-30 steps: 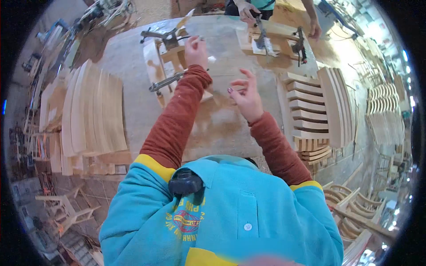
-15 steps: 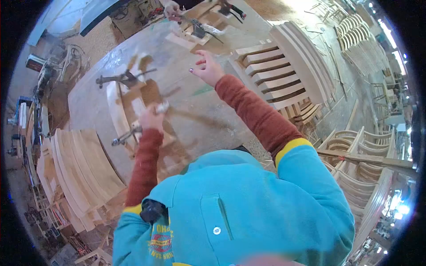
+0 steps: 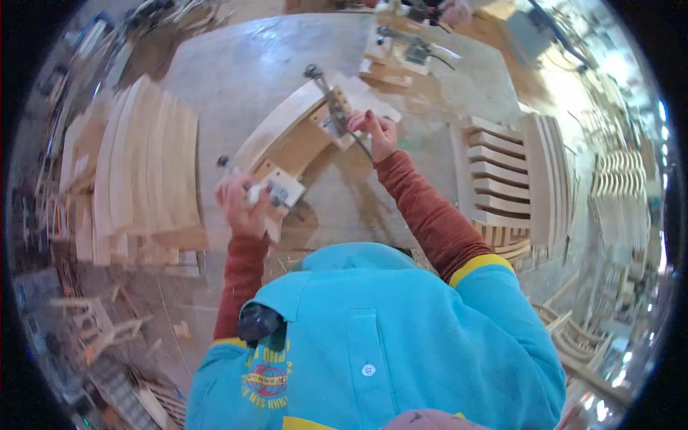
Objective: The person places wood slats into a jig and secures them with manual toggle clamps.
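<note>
A curved wooden piece lies along a wooden jig on the worktable, with a toggle clamp at its far end and another toggle clamp at its near end. My left hand is closed beside the near clamp, with a small white object at its fingers, too blurred to name. At the far clamp, my right hand has its fingers bent and closed at the lever. Motion blur softens both hands.
Curved wooden slats are stacked on the left. A slatted stack of wooden parts stands on the right. Across the worktable is a second clamped jig, near another person's hand. More wooden parts stand farther right.
My right hand has gone from open over the table to closed at the far clamp. My left hand stays near the jig's near end. The whole view has turned.
</note>
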A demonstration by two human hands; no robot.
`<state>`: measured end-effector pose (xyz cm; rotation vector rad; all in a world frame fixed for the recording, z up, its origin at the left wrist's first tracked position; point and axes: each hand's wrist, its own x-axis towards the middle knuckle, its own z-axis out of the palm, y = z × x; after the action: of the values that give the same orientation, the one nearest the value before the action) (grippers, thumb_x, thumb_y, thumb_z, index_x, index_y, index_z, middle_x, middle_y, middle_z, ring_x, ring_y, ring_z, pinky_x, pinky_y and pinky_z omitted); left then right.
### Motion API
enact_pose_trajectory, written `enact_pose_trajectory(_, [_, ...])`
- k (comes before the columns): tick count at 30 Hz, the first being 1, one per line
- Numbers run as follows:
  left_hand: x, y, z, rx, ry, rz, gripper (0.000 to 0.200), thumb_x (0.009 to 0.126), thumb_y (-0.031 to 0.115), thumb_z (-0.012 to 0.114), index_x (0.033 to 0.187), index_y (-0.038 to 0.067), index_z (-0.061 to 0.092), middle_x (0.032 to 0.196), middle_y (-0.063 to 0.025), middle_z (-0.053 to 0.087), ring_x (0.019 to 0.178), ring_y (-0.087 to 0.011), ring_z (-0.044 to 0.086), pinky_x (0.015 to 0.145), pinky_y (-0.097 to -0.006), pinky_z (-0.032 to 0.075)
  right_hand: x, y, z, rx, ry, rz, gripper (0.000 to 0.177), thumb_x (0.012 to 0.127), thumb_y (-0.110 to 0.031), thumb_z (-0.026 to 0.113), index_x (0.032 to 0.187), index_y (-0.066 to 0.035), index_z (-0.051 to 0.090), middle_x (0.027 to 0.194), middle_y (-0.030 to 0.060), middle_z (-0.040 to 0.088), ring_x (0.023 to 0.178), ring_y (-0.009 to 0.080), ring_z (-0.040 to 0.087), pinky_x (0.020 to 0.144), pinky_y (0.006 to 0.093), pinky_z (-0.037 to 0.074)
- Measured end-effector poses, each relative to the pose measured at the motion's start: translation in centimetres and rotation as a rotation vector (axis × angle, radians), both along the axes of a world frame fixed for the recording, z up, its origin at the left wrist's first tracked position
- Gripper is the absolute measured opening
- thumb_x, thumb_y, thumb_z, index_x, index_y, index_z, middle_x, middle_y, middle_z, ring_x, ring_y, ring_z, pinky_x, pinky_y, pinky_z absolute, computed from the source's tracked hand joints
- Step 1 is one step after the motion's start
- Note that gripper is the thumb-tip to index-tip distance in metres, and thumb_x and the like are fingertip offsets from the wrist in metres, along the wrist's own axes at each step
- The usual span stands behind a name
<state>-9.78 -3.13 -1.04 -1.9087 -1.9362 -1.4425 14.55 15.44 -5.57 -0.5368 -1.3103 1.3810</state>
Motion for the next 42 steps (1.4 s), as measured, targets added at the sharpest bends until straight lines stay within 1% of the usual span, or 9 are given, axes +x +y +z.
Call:
enact_pose_trajectory(1, [-0.1, 0.7, -0.3, 0.003, -0.031, 0.059, 0.043, 0.067, 0.020, 0.074, 0.107, 0.009, 0.059, 0.113, -0.0125, 0.055, 0.106, -0.0299, 0.047, 0.092, -0.0417, 0.035, -1.0, -0.8, 0.9, -0.241, 0.016, -0.175, 0.040, 0.091, -0.029, 0.055, 0.060, -0.004, 0.059, 0.061, 0.0034, 0.056, 0.065, 0.0111, 0.055, 0.065, 0.0254, 0.045])
enact_pose_trajectory(5, [-0.4, 1.8, -1.3, -0.008, -0.046, 0.133, 0.059, 0.074, 0.037, 0.059, 0.123, 0.005, 0.051, 0.127, -0.0187, 0.043, 0.126, -0.0351, 0.031, 0.106, -0.0464, 0.023, 0.1, 0.4, 0.6, -0.219, -0.055, -0.136, 0.051, 0.092, -0.037, 0.053, 0.050, -0.008, 0.048, 0.049, -0.0018, 0.044, 0.044, 0.0063, 0.037, 0.046, 0.0224, 0.032])
enact_pose_trajectory(9, [-0.6, 1.5, -0.8, -0.055, -0.094, 0.059, 0.048, 0.072, 0.022, 0.059, 0.117, 0.006, 0.055, 0.123, -0.0189, 0.047, 0.122, -0.0359, 0.036, 0.109, -0.0471, 0.017, 2.0, -2.0, 0.7, -0.062, -0.218, -0.077, 0.049, 0.096, -0.033, 0.044, 0.052, -0.012, 0.033, 0.053, -0.0030, 0.032, 0.049, 0.0088, 0.026, 0.050, 0.0270, 0.025])
enact_pose_trajectory(15, [-0.1, 0.6, 0.7, -0.102, -0.150, -0.117, 0.038, 0.065, 0.016, 0.063, 0.102, 0.014, 0.064, 0.103, -0.0117, 0.055, 0.105, -0.0358, 0.050, 0.105, -0.0540, 0.026, 6.5, -11.2, 2.7, -0.115, -0.285, -0.111, 0.041, 0.092, -0.019, 0.046, 0.054, -0.005, 0.043, 0.055, -0.0012, 0.040, 0.052, 0.0074, 0.034, 0.050, 0.0245, 0.023])
enact_pose_trajectory(20, [0.6, 0.8, 0.3, -0.148, 0.008, -0.226, 0.034, 0.065, 0.017, 0.061, 0.099, 0.020, 0.067, 0.106, -0.0101, 0.055, 0.123, -0.0392, 0.041, 0.105, -0.0566, 0.020, 9.9, -17.1, 4.1, 0.420, -0.586, -0.003, 0.009, 0.077, -0.003, 0.057, 0.071, -0.002, 0.051, 0.064, 0.0071, 0.047, 0.063, 0.0216, 0.048, 0.064, 0.0346, 0.040])
enact_pose_trajectory(23, [0.2, 1.7, 0.4, -0.163, -0.014, -0.314, 0.035, 0.065, 0.018, 0.060, 0.099, 0.019, 0.066, 0.109, -0.0108, 0.056, 0.124, -0.0397, 0.040, 0.106, -0.0560, 0.018, 8.7, -17.9, 5.2, 0.664, -0.615, -0.017, 0.025, 0.069, 0.003, 0.065, 0.089, -0.003, 0.051, 0.068, 0.0093, 0.052, 0.067, 0.0270, 0.052, 0.066, 0.0378, 0.043])
enact_pose_trajectory(29, [-0.3, 1.9, 0.3, -0.178, -0.030, -0.376, 0.035, 0.063, 0.019, 0.058, 0.097, 0.015, 0.065, 0.111, -0.0137, 0.055, 0.123, -0.0402, 0.040, 0.107, -0.0552, 0.017, 9.5, -12.9, -0.7, 0.686, -0.685, -0.010, 0.020, 0.071, 0.003, 0.063, 0.087, -0.004, 0.054, 0.067, 0.0060, 0.052, 0.063, 0.0239, 0.052, 0.060, 0.0331, 0.042])
enact_pose_trajectory(35, [0.0, 1.7, 1.5, -0.175, -0.031, -0.439, 0.036, 0.064, 0.026, 0.056, 0.093, 0.009, 0.065, 0.112, -0.0177, 0.055, 0.123, -0.0412, 0.041, 0.107, -0.0522, 0.017, 8.7, -14.8, 0.5, 0.577, -0.653, -0.146, 0.017, 0.067, 0.000, 0.061, 0.082, -0.008, 0.058, 0.060, 0.0017, 0.049, 0.056, 0.0200, 0.049, 0.054, 0.0302, 0.036])
enact_pose_trajectory(42, [0.6, 0.3, 0.7, -0.153, -0.090, -0.438, 0.035, 0.058, 0.028, 0.055, 0.086, 0.012, 0.069, 0.106, -0.0157, 0.057, 0.118, -0.0392, 0.047, 0.106, -0.0486, 0.021, 10.2, -17.4, 0.8, 0.698, -0.721, 0.058, 0.009, 0.067, -0.012, 0.063, 0.076, -0.008, 0.063, 0.059, 0.0015, 0.047, 0.058, 0.0199, 0.048, 0.055, 0.0335, 0.036])
